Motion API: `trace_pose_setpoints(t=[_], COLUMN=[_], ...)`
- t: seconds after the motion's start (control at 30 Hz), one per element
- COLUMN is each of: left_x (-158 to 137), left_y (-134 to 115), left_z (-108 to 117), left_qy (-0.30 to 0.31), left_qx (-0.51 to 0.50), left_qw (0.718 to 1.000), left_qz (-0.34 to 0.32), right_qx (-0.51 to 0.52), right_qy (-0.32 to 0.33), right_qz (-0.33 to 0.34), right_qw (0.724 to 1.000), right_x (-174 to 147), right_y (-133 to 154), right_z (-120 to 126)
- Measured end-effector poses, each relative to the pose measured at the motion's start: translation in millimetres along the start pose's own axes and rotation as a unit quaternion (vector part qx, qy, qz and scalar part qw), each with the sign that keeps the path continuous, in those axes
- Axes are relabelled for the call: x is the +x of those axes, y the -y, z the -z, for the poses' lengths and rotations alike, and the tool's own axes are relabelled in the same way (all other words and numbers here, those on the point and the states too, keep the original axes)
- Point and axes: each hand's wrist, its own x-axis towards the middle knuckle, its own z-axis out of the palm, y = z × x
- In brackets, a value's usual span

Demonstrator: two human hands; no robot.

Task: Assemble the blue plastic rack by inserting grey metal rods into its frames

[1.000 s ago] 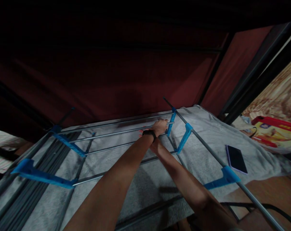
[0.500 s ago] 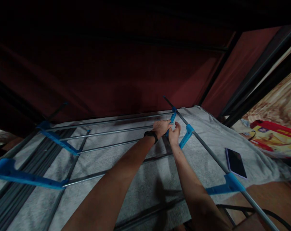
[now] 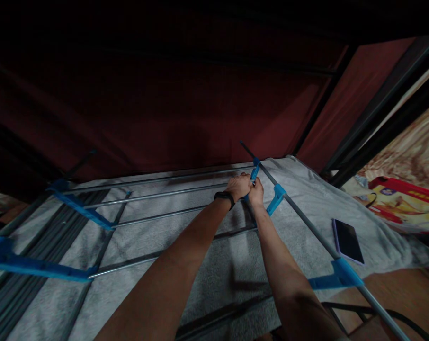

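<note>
A rack frame of grey metal rods and blue plastic brackets lies over a grey blanket. My left hand [image 3: 239,186], with a black band at its wrist, is closed around the right end of a thin metal rod [image 3: 172,194]. Pressed up beside it, my right hand [image 3: 256,193] is closed on a blue bracket [image 3: 254,170] at the frame's far right. The joint between rod and bracket is hidden by my fingers. Close to my right wrist is another blue bracket [image 3: 277,196], fixed on the long grey tube [image 3: 307,222].
Several loose grey tubes [image 3: 54,237] lie at the left, under blue brackets [image 3: 40,267]. On the blanket [image 3: 307,189] at right rests a phone [image 3: 347,240]. A red and yellow package [image 3: 406,203] is beyond it. A dark red panel [image 3: 200,118] stands behind.
My right hand's fingers, raised and apart before, have closed on the blue bracket beside my left hand. The frame's left side has shifted slightly left.
</note>
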Motion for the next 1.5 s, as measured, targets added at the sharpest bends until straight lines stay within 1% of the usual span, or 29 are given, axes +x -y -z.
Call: trace_pose_setpoints(t=[0.17, 0.37, 0.7, 0.8, 0.97, 1.07, 1.3, 1.4, 1.5], left_x=[0.2, 3.2, 2.7, 3.2, -4.3, -8.5, -6.0, -5.2, -4.2], left_y=[-0.1, -2.4, -2.3, 0.4, 12.9, 18.1, 21.1, 23.3, 23.9], left_z=[2.3, 2.2, 0.3, -0.5, -2.4, -4.1, -3.4, -3.1, -0.9], left_qy=[0.006, -0.011, -0.005, -0.002, 0.019, 0.016, 0.026, 0.031, 0.02], left_qx=[-0.015, -0.015, -0.003, 0.0, -0.005, -0.008, -0.076, -0.081, -0.069], left_qw=[1.0, 0.999, 1.0, 1.0, 1.0, 1.0, 0.997, 0.996, 0.997], left_qz=[0.014, 0.034, 0.024, 0.022, 0.007, 0.009, 0.009, 0.007, 0.001], right_qx=[-0.028, -0.024, -0.052, -0.044, 0.005, -0.002, 0.011, 0.02, 0.014], right_qy=[-0.019, -0.015, -0.022, -0.024, -0.02, -0.018, -0.004, 0.0, 0.005], right_qz=[-0.01, -0.018, -0.023, -0.03, -0.037, -0.047, -0.053, -0.055, -0.041], right_qw=[0.999, 0.999, 0.998, 0.998, 0.999, 0.999, 0.999, 0.998, 0.999], right_x=[-2.2, -0.7, 0.6, 2.1, 4.2, 3.6, 3.0, 1.3, -3.6], right_y=[8.6, 10.7, 6.2, 3.9, 0.4, -0.9, -1.9, -0.9, -0.2], right_z=[1.1, 2.5, 1.1, 1.3, 1.9, 0.6, -1.9, -2.2, -1.7])
